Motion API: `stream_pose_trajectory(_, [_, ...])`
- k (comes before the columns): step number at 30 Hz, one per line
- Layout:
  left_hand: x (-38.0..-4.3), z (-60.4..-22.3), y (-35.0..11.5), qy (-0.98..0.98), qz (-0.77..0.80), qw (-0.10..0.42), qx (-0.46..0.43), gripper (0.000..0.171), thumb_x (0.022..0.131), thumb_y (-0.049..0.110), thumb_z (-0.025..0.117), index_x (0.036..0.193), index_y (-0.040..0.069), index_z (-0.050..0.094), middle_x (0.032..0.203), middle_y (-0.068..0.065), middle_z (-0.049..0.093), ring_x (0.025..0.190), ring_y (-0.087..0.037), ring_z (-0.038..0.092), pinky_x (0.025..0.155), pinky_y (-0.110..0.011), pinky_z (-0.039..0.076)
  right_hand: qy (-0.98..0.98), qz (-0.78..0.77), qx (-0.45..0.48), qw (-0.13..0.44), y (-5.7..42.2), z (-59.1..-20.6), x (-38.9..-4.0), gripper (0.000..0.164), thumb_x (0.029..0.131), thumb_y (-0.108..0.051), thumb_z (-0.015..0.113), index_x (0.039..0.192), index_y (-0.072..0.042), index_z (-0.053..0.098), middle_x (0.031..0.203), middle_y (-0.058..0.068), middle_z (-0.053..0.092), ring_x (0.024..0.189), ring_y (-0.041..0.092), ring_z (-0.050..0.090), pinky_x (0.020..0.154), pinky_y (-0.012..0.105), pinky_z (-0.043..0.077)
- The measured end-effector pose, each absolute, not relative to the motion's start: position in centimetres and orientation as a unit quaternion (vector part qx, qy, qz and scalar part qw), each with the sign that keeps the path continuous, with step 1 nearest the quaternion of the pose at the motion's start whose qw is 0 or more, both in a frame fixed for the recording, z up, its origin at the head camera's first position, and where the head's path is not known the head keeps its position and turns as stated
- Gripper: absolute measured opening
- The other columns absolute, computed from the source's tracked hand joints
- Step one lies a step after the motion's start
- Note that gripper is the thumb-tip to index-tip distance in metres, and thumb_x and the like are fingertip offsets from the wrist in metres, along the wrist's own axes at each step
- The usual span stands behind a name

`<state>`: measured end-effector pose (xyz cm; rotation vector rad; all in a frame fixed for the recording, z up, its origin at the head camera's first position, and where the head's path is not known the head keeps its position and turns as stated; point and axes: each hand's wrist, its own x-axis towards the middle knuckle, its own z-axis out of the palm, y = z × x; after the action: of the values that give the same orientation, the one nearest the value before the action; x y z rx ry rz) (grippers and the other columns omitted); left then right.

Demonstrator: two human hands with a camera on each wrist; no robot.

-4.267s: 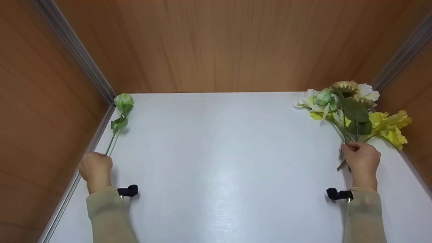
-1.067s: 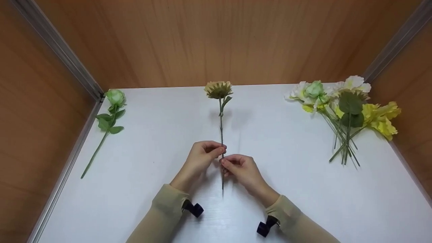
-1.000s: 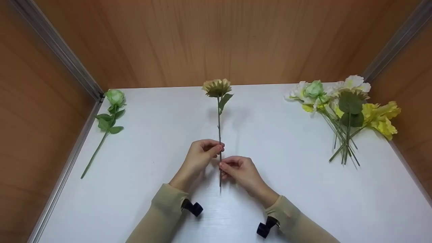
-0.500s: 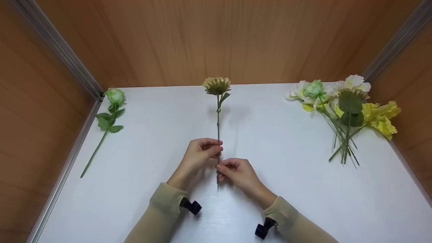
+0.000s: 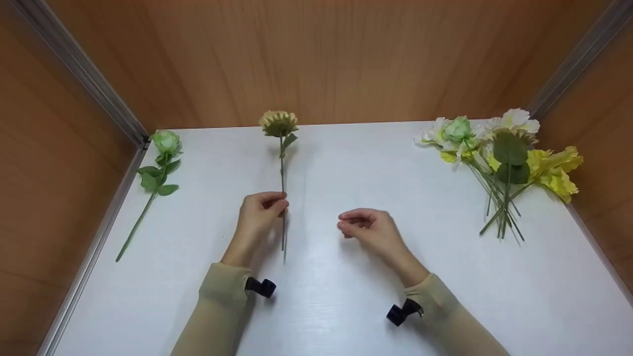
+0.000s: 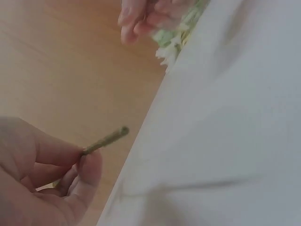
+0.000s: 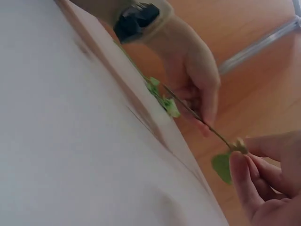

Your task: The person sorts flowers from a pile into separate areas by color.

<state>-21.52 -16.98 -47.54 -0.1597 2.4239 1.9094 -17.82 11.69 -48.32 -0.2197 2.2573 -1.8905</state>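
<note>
My left hand (image 5: 259,212) pinches the stem of a beige chrysanthemum-like flower (image 5: 278,123) between thumb and fingers. The flower points away toward the back wall, its stem raised over the white table. In the left wrist view the cut stem end (image 6: 113,137) sticks out past the left fingertips. To the right, my right hand (image 5: 373,230) is apart from the stem, fingers loosely bent and nothing between them. A pale green rose (image 5: 167,142) with leaves lies along the table's left side. In the right wrist view the flower partly hides behind the right fingers (image 7: 240,169).
At the back right lies a loose pile of flowers: a green bud (image 5: 458,128), white blooms (image 5: 515,121), yellow blooms (image 5: 556,170) and round leaves (image 5: 510,148), stems crossing toward me. A wooden wall (image 5: 316,59) closes the back of the white table (image 5: 326,306); wooden panels flank both sides.
Earlier, the rose was laid down at left and the beige flower came from the right pile to the middle. Since half a second ago, my right hand released its stem and my left carried it left.
</note>
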Motion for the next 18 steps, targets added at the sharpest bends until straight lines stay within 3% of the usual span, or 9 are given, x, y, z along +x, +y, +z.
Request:
stream_pose_trajectory(10, [-22.7,-47.9,-24.1,0.850,0.510,-0.024,-0.134,0.028,0.105,0.006,0.067,0.130,-0.003,0.076,0.120,-0.022,0.074,0.105,-0.026,0.066,0.076,-0.018,0.054,0.882,-0.462,0.046,-0.079,24.4,-47.4,-22.0,0.028,0.101,-0.019,0.080,0.120,0.002,0.080,0.107,0.017,0.080,0.083,0.002,0.069,0.075,0.014,0.056])
stream_pose_trajectory(14, [-22.7,-48.1,-25.9,0.862,0.480,-0.040,-0.157,0.030,0.106,0.006,0.064,0.131,-0.004,0.076,0.122,-0.024,0.073,0.110,-0.032,0.067,0.081,-0.026,0.055,0.911,-0.378,0.119,-0.112,29.6,-47.2,-21.9,0.031,0.103,-0.025,0.076,0.124,-0.001,0.079,0.112,0.017,0.079,0.088,0.006,0.064,0.074,0.014,0.049])
stream_pose_trajectory(18, [-22.6,-48.5,-27.4,0.871,0.458,-0.059,-0.170,0.032,0.105,0.007,0.061,0.131,-0.006,0.075,0.123,-0.027,0.073,0.114,-0.038,0.068,0.092,-0.042,0.057,0.915,-0.338,0.186,-0.116,33.7,-47.4,-21.5,0.036,0.106,-0.027,0.072,0.130,0.000,0.076,0.118,0.019,0.075,0.096,0.015,0.063,0.077,0.018,0.046])
